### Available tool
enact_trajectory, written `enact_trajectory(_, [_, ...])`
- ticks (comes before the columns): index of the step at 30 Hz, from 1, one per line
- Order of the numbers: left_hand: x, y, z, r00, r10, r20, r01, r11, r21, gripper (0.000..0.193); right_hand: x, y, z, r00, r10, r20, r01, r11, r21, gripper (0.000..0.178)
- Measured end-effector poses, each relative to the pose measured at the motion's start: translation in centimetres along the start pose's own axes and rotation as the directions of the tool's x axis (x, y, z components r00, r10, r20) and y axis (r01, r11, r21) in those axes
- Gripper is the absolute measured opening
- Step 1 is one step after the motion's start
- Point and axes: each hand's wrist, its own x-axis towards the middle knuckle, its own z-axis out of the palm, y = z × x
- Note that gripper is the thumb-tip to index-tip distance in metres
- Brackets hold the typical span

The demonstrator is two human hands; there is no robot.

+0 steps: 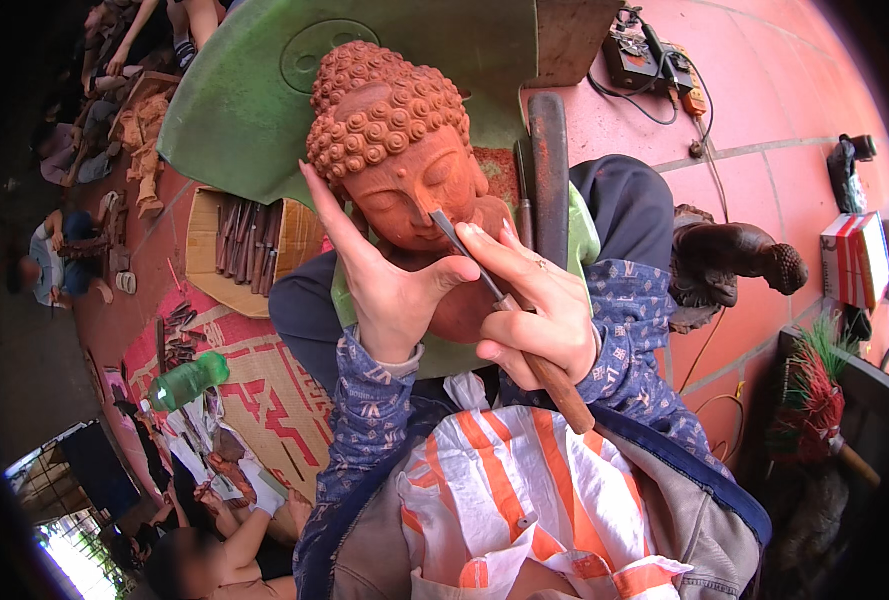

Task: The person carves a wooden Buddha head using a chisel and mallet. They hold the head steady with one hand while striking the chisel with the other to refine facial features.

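A reddish-brown carved wooden Buddha head point(395, 130) with curled hair lies tilted in front of me. My right hand point(540, 310) grips a wood-carving chisel point(555, 388) by its wooden handle, index finger along the steel shank. The blade's tip meets the carving by the nose and mouth. My left hand point(390, 280) lies against the cheek at the left, fingers stretched along the face, thumb reaching toward the chisel blade. Part of the chin is hidden behind my hands. A dark bar-shaped tool point(549, 170) rests just right of the head, beside a slimmer chisel.
Behind the carving stands a green plastic chair point(235, 120). At left, a cardboard box point(203, 240) holds several chisels, with a green bottle point(190, 382) nearer. A dark carved figure point(730, 255) and a power unit with cables point(645, 60) are at right. Other people sit at far left.
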Motion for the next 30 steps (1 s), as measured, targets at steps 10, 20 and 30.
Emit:
enact_trajectory(10, [-0.1,-0.3,0.0,1.000,0.001,0.001,-0.001,1.000,-0.024,0.145,0.2,-0.2,0.1,0.999,0.027,-0.018,-0.027,1.000,-0.005,0.030])
enact_trajectory(20, [-0.2,-0.5,-0.2,0.998,0.031,0.049,-0.029,0.999,-0.028,0.139,0.2,-0.1,-0.2,1.000,0.024,-0.011,-0.024,0.999,0.038,0.031])
enact_trajectory(30, [-0.1,1.1,0.8,0.997,-0.072,-0.032,0.066,0.985,-0.161,0.141,0.3,-0.3,0.9,0.997,0.033,-0.070,-0.034,0.999,-0.023,0.034])
